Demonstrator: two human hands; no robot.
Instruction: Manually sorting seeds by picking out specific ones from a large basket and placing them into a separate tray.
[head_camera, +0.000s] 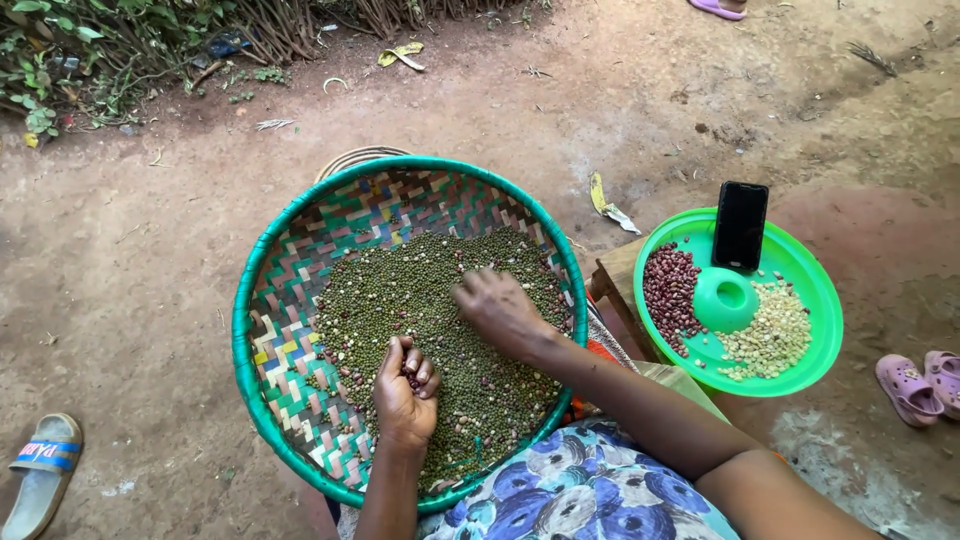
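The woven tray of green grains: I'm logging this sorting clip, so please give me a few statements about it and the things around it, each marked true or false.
1. The right hand lies palm down on the green grains in the woven tray. True.
2. The left hand lies flat and empty. False: it is cupped, with a few dark beans in its palm.
3. The green plate holds red beans and pale kernels in separate piles. True.
4. A phone lies flat in the woven tray. False: it stands propped on the green plate.
5. The ground is tiled. False: it is bare earth.
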